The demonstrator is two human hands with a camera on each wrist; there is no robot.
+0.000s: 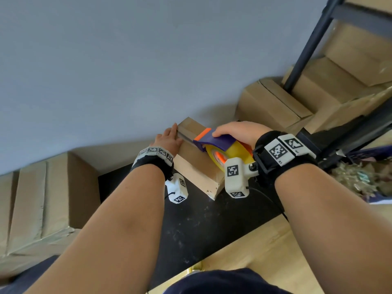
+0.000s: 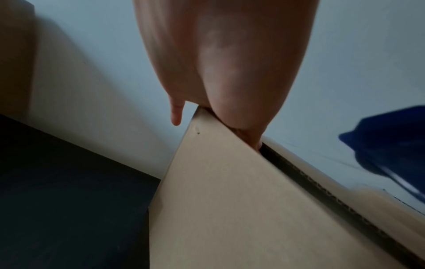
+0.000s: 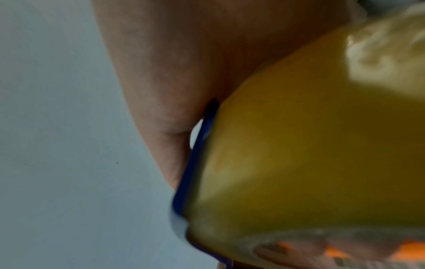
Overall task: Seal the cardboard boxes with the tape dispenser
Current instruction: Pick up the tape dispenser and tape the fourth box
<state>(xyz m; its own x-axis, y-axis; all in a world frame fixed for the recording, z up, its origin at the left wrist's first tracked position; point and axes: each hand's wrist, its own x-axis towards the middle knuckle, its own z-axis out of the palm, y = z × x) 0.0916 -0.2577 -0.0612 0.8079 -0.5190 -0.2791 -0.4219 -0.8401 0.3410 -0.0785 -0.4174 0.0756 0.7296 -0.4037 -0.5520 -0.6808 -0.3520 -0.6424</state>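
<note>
A small cardboard box (image 1: 197, 166) lies on a black table (image 1: 191, 225), with its top flaps closed along a dark seam (image 2: 322, 182). My left hand (image 1: 169, 139) presses flat on the left flap near the far end, fingers straight; the little finger (image 2: 176, 112) hangs past the box's edge. My right hand (image 1: 235, 132) grips a purple tape dispenser (image 1: 214, 142) with an orange front and a yellow tape roll (image 1: 233, 154). The dispenser's front end sits on the seam just right of the left hand. In the right wrist view the yellow roll (image 3: 310, 145) fills the frame under my palm.
Large taped cardboard boxes (image 1: 38, 204) stand at the left. More boxes (image 1: 273, 105) are stacked at the right around a dark metal rack post (image 1: 307, 45). A grey wall (image 1: 127, 60) lies right behind the small box. Shredded filling (image 1: 358, 179) sits at the right edge.
</note>
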